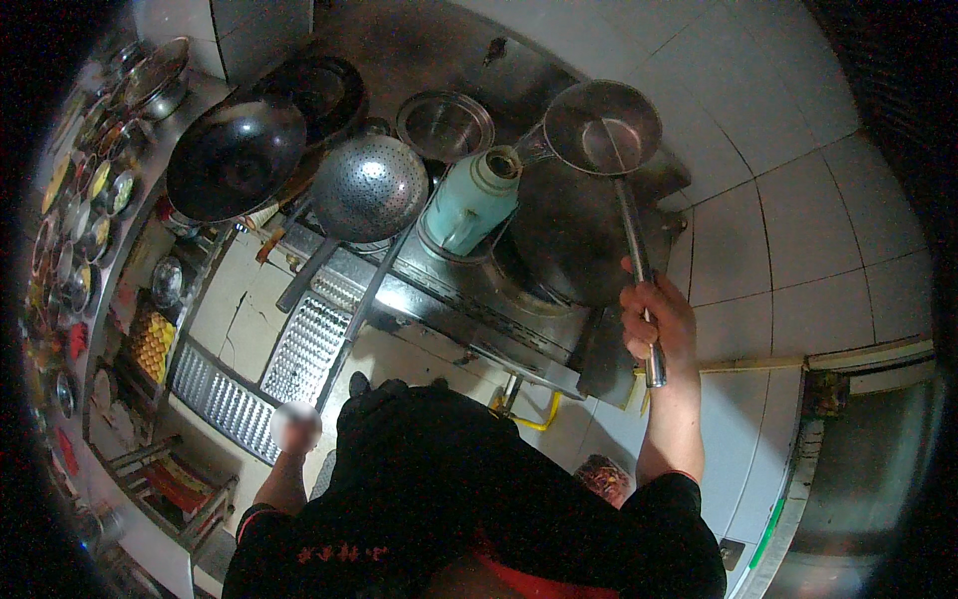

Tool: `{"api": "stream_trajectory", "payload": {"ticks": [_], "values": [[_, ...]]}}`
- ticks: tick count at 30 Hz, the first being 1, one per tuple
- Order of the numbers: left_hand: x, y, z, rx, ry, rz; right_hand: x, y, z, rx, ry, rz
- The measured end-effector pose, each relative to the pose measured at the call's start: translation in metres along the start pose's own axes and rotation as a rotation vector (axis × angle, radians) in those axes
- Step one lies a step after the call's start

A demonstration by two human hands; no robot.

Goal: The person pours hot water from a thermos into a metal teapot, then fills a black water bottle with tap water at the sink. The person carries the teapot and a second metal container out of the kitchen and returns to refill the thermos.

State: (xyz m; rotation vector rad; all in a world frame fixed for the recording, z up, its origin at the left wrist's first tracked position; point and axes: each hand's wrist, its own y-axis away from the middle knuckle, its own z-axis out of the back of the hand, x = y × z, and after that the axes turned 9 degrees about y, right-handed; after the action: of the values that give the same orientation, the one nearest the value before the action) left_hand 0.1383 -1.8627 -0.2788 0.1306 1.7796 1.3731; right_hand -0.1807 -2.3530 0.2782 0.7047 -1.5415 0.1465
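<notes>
My right hand grips the long metal handle of a round metal dipper, raised over the back right of the stove. A pale green thermos flask with its mouth uncovered is just left of the dipper. Left of the flask is a perforated metal strainer, its dark handle towards me. My left hand hangs low at my left side above the floor grating; it is blurred, so its fingers and anything in them cannot be made out.
A metal pot stands behind the strainer, and a dark wok to its left. A large dark wok lies beneath the dipper. Along the left runs a counter crowded with bowls. A yellow pipe sticks out below the stove.
</notes>
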Motion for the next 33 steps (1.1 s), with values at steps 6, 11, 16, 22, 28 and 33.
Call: {"api": "stream_trajectory", "payload": {"ticks": [6, 11, 16, 22, 28, 33], "values": [[-0.025, 0.022, -0.014, -0.083, -0.083, -0.025, -0.001, -0.001, 0.003, 0.004, -0.075, 0.005], [-0.029, 0.024, -0.020, -0.094, -0.062, 0.011, 0.001, 0.001, -0.004, -0.057, 0.060, 0.030], [0.019, -0.014, 0.002, 0.023, 0.167, -0.055, 0.003, -0.001, -0.009, -0.056, 0.077, 0.020], [0.057, -0.054, 0.022, 0.164, 0.419, -0.090, 0.005, 0.002, -0.008, -0.099, 0.144, 0.034], [0.029, -0.024, 0.010, -0.028, 0.096, -0.067, 0.005, -0.001, -0.013, -0.124, 0.211, 0.010], [-0.037, 0.037, -0.024, -0.150, -0.193, 0.139, 0.003, 0.001, -0.011, -0.150, 0.231, 0.009]]}}
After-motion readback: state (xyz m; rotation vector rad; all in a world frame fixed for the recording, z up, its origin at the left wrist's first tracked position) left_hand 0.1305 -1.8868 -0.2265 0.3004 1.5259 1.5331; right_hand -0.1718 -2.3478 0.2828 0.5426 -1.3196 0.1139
